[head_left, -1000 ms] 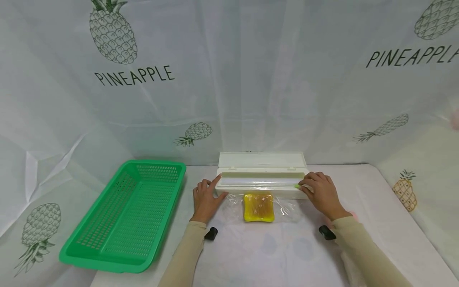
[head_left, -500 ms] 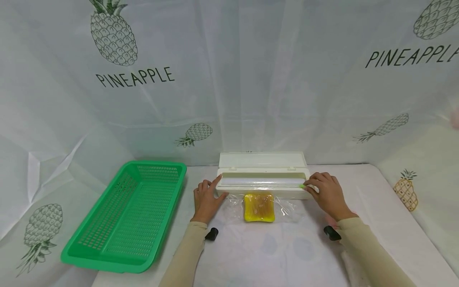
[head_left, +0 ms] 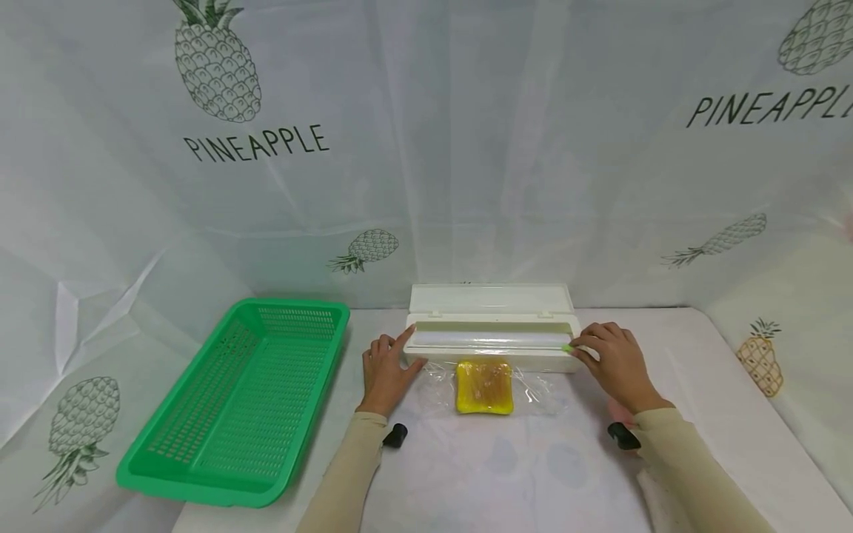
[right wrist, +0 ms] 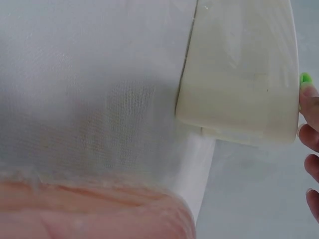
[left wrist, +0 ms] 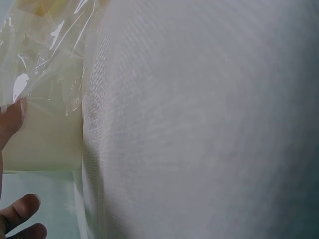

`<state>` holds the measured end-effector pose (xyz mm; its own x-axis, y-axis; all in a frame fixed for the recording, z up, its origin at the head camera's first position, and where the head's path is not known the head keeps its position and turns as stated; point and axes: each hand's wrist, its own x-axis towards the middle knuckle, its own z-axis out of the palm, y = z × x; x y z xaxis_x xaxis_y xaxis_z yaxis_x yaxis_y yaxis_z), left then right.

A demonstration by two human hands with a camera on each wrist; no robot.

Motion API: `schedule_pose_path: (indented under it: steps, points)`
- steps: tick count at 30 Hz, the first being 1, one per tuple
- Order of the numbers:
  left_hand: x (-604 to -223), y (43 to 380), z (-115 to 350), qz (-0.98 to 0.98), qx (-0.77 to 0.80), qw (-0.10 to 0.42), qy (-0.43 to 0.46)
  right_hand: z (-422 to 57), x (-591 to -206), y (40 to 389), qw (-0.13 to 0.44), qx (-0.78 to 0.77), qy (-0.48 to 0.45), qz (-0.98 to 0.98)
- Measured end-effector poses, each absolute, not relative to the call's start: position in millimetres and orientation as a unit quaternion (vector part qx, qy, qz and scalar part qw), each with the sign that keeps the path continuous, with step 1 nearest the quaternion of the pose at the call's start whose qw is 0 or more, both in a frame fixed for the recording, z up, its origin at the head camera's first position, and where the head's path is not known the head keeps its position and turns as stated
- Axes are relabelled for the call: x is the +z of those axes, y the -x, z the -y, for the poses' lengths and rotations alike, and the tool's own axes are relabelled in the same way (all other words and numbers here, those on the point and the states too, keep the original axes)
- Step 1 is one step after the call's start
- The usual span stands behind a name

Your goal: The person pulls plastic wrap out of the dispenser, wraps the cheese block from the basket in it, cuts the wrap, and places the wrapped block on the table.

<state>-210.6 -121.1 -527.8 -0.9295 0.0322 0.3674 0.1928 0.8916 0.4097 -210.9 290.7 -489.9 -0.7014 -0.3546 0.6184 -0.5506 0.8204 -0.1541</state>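
A white plastic wrap dispenser [head_left: 533, 361] stands with its lid raised and a roll inside. My left hand [head_left: 386, 375] holds its left end, thumb at the front wall and index finger on top. At the right end of the front edge, my right hand [head_left: 616, 364] pinches a small green slide cutter [head_left: 567, 348]; it also shows as a green bit [right wrist: 305, 77] in the right wrist view. Clear film [head_left: 536, 390] runs out of the dispenser over a yellow-edged toast slice [head_left: 484, 389]. In the left wrist view, the thumb [left wrist: 10, 122] touches the film.
To the left stands a green perforated basket [head_left: 260, 418]. A pink item [right wrist: 99, 214] lies near the right wrist, partly hidden by the arm in the head view. Behind the table [head_left: 466, 474] hangs a pineapple-print curtain [head_left: 480, 148].
My right hand has slid the green cutter a short way right along the dispenser's front edge. The left hand stays at the left end, and the toast has not moved.
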Motion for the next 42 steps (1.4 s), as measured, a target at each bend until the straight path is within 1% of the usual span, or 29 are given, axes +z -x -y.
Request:
schedule_pose_path:
  steps: [8,11,16,20,26,29,34,38,42]
  points:
    - [-530.9,211.4,118.2,0.958,-0.225,0.166,0.060,-305.3,-491.2,208.1,0.304,0.176,-0.252,0.902]
    - [-532.3,211.9,119.4,0.957,-0.223,0.173,0.060,-310.0,-492.0,208.3,0.308,0.187,-0.257,0.897]
    - [-533.3,212.6,120.5,0.957,-0.225,0.168,0.066,-311.2,-494.8,208.4,0.296,0.192,-0.253,0.901]
    - [-531.9,212.8,121.1,0.963,-0.220,0.144,0.063,-304.1,-493.2,204.1,0.282,0.188,-0.225,0.913]
    - [-527.3,211.8,119.0,0.961,-0.230,0.134,0.069,-273.5,-486.0,193.1,0.264,0.182,-0.193,0.927]
    - [-524.3,209.0,117.4,0.951,-0.260,0.146,0.081,-253.6,-486.0,189.6,0.246,0.181,-0.208,0.929]
    - [-516.5,202.1,113.2,0.925,-0.296,0.195,0.138,-231.0,-490.9,191.2,0.223,0.166,-0.223,0.934]
    - [-513.6,198.0,109.7,0.914,-0.286,0.210,0.196,-223.9,-496.3,195.7,0.234,0.175,-0.221,0.930]
    - [-512.6,194.7,107.8,0.909,-0.285,0.205,0.226,-221.4,-500.5,201.0,0.256,0.200,-0.224,0.919]
